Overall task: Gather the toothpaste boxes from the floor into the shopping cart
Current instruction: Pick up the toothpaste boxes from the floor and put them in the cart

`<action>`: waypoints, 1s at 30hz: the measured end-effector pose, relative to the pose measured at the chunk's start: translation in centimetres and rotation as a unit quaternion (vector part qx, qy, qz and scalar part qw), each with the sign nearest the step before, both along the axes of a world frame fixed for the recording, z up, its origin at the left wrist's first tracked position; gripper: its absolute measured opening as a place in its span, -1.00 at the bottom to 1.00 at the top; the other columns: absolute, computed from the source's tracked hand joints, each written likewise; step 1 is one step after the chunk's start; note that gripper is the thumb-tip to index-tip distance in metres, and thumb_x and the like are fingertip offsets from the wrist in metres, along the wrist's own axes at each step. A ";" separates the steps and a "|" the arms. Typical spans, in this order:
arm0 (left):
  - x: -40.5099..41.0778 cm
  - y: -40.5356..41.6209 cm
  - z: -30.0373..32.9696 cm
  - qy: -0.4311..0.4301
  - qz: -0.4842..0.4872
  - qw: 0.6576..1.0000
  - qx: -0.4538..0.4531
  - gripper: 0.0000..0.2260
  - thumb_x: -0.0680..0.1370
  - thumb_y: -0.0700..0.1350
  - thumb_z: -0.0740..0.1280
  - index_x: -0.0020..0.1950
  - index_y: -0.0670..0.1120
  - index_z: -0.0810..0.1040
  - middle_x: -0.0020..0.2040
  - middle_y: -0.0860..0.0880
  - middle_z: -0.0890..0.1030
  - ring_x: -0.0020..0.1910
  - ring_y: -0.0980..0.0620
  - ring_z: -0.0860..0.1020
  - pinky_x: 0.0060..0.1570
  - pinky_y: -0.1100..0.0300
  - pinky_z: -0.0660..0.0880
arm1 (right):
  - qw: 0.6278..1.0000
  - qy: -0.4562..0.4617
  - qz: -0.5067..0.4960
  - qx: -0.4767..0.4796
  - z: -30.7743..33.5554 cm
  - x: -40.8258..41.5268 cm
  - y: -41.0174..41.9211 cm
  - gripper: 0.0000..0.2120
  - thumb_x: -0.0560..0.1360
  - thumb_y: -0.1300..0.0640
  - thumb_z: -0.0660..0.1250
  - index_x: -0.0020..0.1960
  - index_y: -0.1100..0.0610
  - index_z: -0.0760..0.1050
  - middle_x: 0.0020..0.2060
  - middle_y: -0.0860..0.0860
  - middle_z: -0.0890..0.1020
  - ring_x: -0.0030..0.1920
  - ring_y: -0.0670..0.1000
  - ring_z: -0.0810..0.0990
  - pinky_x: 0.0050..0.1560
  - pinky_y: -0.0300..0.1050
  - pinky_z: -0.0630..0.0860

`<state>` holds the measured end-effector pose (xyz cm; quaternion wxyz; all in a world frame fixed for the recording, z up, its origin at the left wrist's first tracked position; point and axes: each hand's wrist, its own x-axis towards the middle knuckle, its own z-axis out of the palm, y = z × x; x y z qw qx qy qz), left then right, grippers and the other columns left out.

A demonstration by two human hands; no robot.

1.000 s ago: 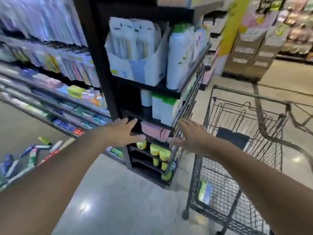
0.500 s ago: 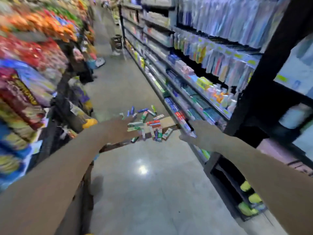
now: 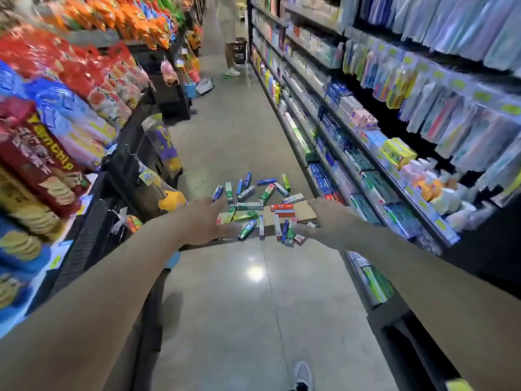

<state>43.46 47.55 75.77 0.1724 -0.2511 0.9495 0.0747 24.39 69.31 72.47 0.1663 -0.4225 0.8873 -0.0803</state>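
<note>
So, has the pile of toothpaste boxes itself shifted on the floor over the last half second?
No. The toothpaste boxes lie in the same scatter beside the cardboard sheet at the shelf foot; only the camera moved.

Readable only: yellow letters "YaMCHIP" on dark red cardboard snack box (image 3: pixel 36 153), left of frame; other labels blurred.

I see toothpaste boxes (image 3: pixel 255 206) in green, blue, red and white on a glossy grey floor (image 3: pixel 253 306). Snack bags (image 3: pixel 93 66) on my left are red, orange and blue. A brown cardboard sheet (image 3: pixel 306 209) lies under some boxes. My shoe (image 3: pixel 303 375) is grey.
</note>
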 end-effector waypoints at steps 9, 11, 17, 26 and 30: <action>-12.9 -5.6 -1.7 -0.004 0.033 0.999 0.025 -0.19 0.50 0.40 0.10 0.61 0.02 -0.06 0.58 -0.07 0.11 0.53 -0.10 0.14 0.42 -0.01 0.21 | 0.996 0.018 0.045 0.068 -1.1 -12.9 -7.4 -0.05 0.41 -0.53 0.03 0.58 0.07 0.04 0.55 0.06 0.16 0.53 0.10 0.13 0.46 0.18 0.15; -14.6 -7.4 -2.5 -0.010 0.038 0.999 0.029 -0.19 0.49 0.41 0.10 0.61 0.04 -0.06 0.58 -0.07 0.12 0.52 -0.11 0.17 0.40 -0.01 0.22 | 0.996 0.000 0.053 0.068 -2.0 -15.0 -9.5 -0.09 0.43 -0.52 0.05 0.57 0.05 0.06 0.54 0.06 0.20 0.51 0.11 0.17 0.44 0.15 0.16; -19.9 -14.5 -4.8 -0.024 0.060 0.997 0.042 -0.22 0.51 0.39 0.12 0.60 0.08 -0.06 0.58 -0.08 0.11 0.53 -0.13 0.15 0.43 -0.07 0.22 | 0.994 -0.012 0.073 0.076 -4.2 -20.5 -17.1 -0.13 0.43 -0.49 0.08 0.54 0.04 0.12 0.49 0.03 0.29 0.46 0.08 0.26 0.40 0.12 0.22; -31.1 -28.7 -9.1 -0.040 0.041 0.995 0.082 -0.17 0.46 0.45 0.09 0.60 0.05 -0.03 0.59 -0.05 0.10 0.54 -0.09 0.14 0.44 -0.20 0.14 | 0.992 -0.017 0.071 0.104 -6.6 -29.7 -30.8 -0.20 0.47 -0.45 0.09 0.53 0.02 0.12 0.50 0.03 0.27 0.49 0.08 0.22 0.42 0.10 0.18; -36.5 -34.1 -11.1 -0.061 0.027 0.994 0.082 -0.18 0.49 0.43 0.08 0.60 0.04 -0.07 0.60 -0.04 0.06 0.55 -0.07 0.11 0.46 -0.20 0.09 | 0.993 -0.028 0.055 0.103 -9.0 -33.9 -36.0 -0.22 0.48 -0.44 0.09 0.51 0.04 0.18 0.46 0.04 0.31 0.45 0.08 0.27 0.38 0.08 0.23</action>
